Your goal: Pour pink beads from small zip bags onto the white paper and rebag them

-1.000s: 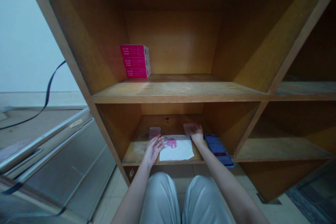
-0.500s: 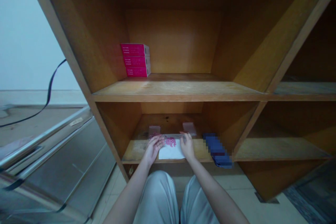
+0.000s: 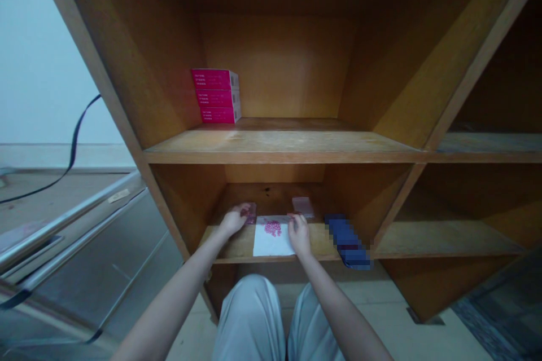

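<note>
A white sheet of paper (image 3: 265, 245) lies at the front of the lower shelf, with a loose cluster of small pink pieces, like beads or tablets, (image 3: 272, 228) on it. Left of the sheet, my left hand (image 3: 235, 221) has its fingers closed on a small clear packet (image 3: 251, 213) with pinkish contents. My right hand (image 3: 299, 233) is at the sheet's right edge, its fingers curled against the paper. Just behind that hand lies a second small clear, pale packet (image 3: 302, 206). How firmly either hand grips is too small to see.
On the upper shelf (image 3: 279, 141), three pink boxes (image 3: 215, 97) are stacked at left. A pixelated dark blue object (image 3: 348, 241) lies right of my right hand, overhanging the shelf edge. Wooden dividers flank the compartment. A metal-framed glass case (image 3: 93, 248) stands at left.
My left hand has moved left and back, off the paper's left edge and onto the left packet. My right hand has stayed at the paper's right edge. The view has shifted slightly.
</note>
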A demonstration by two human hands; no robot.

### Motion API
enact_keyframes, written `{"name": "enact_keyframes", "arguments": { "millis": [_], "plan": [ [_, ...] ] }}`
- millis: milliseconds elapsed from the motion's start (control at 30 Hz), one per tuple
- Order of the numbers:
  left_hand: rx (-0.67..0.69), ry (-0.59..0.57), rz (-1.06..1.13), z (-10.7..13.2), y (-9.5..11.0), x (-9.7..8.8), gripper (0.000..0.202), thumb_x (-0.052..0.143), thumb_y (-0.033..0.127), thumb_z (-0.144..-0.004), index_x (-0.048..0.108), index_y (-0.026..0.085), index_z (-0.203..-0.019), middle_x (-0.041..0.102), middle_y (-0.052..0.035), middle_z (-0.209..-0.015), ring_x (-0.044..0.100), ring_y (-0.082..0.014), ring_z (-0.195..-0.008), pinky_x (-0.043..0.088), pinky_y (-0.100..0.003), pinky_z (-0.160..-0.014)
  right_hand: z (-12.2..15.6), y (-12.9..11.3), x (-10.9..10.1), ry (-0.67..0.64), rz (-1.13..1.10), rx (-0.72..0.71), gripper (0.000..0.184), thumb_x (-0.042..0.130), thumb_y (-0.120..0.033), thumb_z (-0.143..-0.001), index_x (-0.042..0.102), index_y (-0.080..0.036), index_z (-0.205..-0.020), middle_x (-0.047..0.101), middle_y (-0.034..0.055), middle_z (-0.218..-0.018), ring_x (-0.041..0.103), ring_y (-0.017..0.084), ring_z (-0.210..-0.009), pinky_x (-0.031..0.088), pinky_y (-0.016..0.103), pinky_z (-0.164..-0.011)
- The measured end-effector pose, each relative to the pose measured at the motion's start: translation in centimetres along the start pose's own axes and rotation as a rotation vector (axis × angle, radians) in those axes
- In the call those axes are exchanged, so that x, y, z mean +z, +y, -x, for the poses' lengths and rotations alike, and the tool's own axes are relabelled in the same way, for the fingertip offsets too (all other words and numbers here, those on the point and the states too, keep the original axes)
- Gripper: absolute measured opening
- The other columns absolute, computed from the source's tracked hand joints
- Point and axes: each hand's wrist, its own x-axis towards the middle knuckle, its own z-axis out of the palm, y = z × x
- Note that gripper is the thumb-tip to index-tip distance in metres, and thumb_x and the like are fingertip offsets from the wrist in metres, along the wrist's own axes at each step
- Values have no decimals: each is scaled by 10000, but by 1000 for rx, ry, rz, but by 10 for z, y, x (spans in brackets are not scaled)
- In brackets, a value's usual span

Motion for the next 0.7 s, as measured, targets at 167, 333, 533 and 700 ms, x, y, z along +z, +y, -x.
{"name": "enact_keyframes", "arguments": {
  "millis": [167, 333, 533, 700],
  "plan": [
    [15, -139, -83, -6, -4, -7, 192, 654, 72, -528, 659, 219, -650, 653, -53, -761, 565, -211, -811, 372, -255, -775, 0, 2, 1, -2, 2, 7, 238, 373, -132, -753, 574, -173, -874, 561, 84, -867, 510, 196, -886, 397, 331, -810],
    [7, -183, -225, -11, -8, -8, 155, 682, 108, -481, 641, 228, -571, 649, -33, -658, 560, -184, -663, 378, -243, -671, 0, 4, 2, 8, -2, 3, 237, 375, -133, -748, 578, -174, -861, 567, 81, -853, 515, 193, -864, 402, 330, -793],
    [15, -131, -346, -16, -11, -4, 127, 683, 129, -473, 615, 236, -482, 627, -19, -559, 542, -164, -594, 360, -230, -621, 0, 5, 2, 14, -8, 13, 232, 374, -141, -753, 579, -180, -855, 567, 81, -852, 517, 194, -854, 405, 330, -787],
    [77, -90, -538, -16, -8, 1, 118, 659, 150, -522, 614, 234, -453, 616, -25, -543, 533, -163, -571, 353, -239, -637, 0, 5, 2, 12, -9, 22, 226, 371, -147, -760, 574, -175, -855, 561, 83, -848, 515, 197, -854, 403, 330, -787]
  ]
}}
